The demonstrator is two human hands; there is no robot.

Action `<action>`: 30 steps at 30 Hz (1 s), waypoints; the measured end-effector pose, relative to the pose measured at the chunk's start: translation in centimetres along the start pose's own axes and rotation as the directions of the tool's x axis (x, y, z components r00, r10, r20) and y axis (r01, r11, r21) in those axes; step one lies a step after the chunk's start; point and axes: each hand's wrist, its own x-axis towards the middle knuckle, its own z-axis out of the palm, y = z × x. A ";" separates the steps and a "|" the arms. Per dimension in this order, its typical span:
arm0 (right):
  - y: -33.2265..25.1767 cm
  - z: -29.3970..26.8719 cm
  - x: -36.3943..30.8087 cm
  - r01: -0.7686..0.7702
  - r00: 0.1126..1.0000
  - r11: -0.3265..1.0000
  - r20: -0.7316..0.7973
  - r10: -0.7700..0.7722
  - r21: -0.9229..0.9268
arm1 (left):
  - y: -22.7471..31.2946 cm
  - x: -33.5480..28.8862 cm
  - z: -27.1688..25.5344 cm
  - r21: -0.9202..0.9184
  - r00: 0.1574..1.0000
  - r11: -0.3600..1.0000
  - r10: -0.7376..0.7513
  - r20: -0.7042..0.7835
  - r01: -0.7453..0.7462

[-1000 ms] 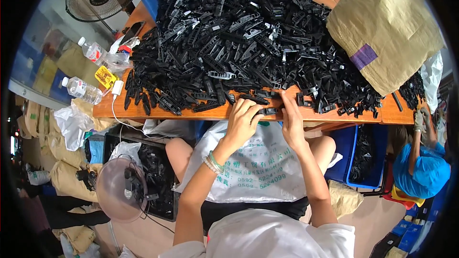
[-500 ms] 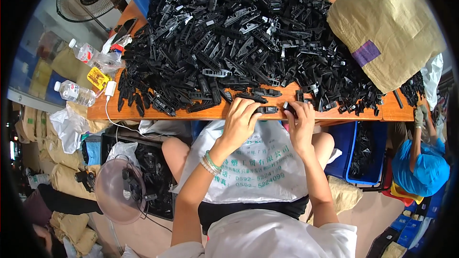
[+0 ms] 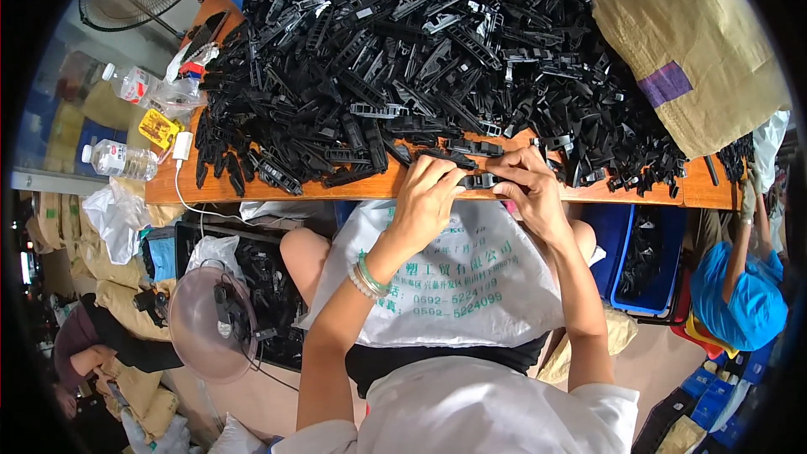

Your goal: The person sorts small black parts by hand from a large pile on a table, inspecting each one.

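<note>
A small black plastic part (image 3: 478,181) lies at the front edge of the orange wooden table (image 3: 336,194), between my two hands. My left hand (image 3: 430,195) closes its fingertips on the left end of that part. From the other side, my right hand (image 3: 534,187) pinches the right end with thumb and fingers. Any smaller piece under the right fingertips is hidden. Just beyond my fingers lie a few loose black parts (image 3: 475,148), and behind them rises a large heap of black plastic parts (image 3: 378,59).
A tan woven sack (image 3: 698,42) stands right of the heap. Plastic bottles (image 3: 126,160) and a white cable (image 3: 187,202) are at the left. A white printed sack (image 3: 445,303) covers my lap. Blue bin (image 3: 614,286) stands below right; a person in blue (image 3: 735,294) sits beyond.
My right hand has come in to the part's right end, bringing its fingers over it; the small dark piece it held no longer shows. The whole view has shifted slightly.
</note>
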 end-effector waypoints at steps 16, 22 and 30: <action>-1.1 2.0 -6.6 0.035 0.992 0.999 -0.122 -0.037 -0.018 | 4.4 -1.6 -2.6 -0.029 0.961 0.970 0.236 -0.147 -0.243; 0.3 -0.3 -4.6 -0.015 0.848 0.934 -0.499 -0.177 -0.357 | 16.9 -2.0 -11.2 -0.917 0.972 0.344 0.183 -0.148 -0.204; 1.8 -0.1 -0.1 -0.170 0.828 0.732 -0.498 -0.256 -0.660 | 18.4 -0.6 -11.3 -0.856 0.868 -0.515 0.411 -0.278 -0.030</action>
